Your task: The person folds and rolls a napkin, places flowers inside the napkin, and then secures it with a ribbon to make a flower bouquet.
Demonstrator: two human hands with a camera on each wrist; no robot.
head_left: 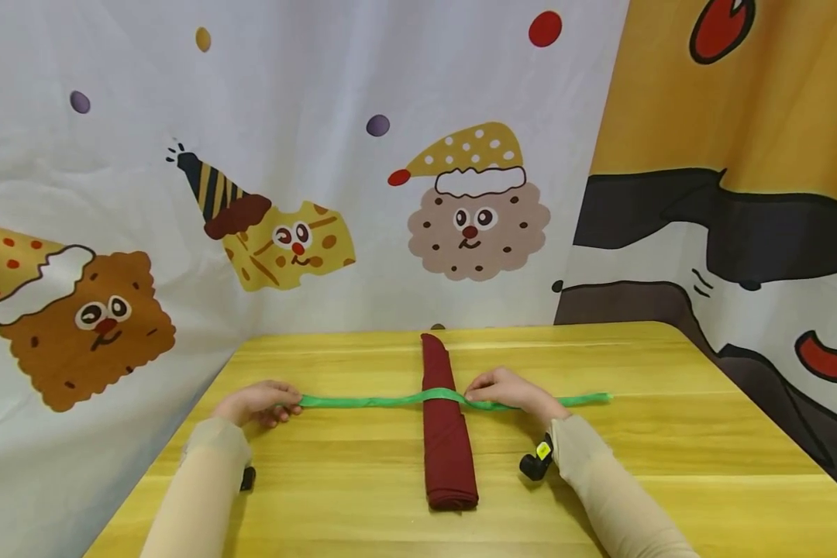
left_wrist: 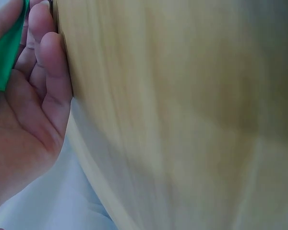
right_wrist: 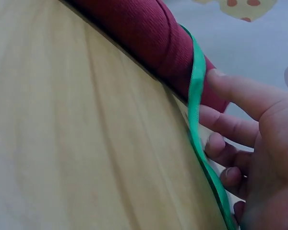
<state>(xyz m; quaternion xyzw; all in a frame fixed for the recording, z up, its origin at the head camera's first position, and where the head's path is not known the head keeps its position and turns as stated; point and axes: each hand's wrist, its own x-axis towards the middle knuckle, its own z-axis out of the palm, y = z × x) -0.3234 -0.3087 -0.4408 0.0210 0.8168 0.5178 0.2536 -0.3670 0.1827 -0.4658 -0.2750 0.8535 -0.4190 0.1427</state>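
A dark red folded cloth (head_left: 449, 453) lies lengthwise on the table, rolled into a long narrow bundle. Across its middle passes a green ribbon (head_left: 370, 402), which stretches out flat on both sides. My left hand (head_left: 265, 401) pinches the ribbon's left end; in the left wrist view a green length (left_wrist: 5, 62) runs between thumb and fingers, the fingertips partly cut off. Just right of the cloth, my right hand (head_left: 509, 389) has its fingertips right at the ribbon. The right wrist view shows its thumb and index finger apart beside the ribbon (right_wrist: 196, 91), other fingers loosely bent.
The wooden table (head_left: 335, 480) has its far edge against a hanging curtain (head_left: 321, 101) with cartoon figures. A small black device (head_left: 535, 461) sits at the right wrist, another (head_left: 247, 479) at the left. The ribbon's free end (head_left: 596, 398) extends right, beyond the right hand.
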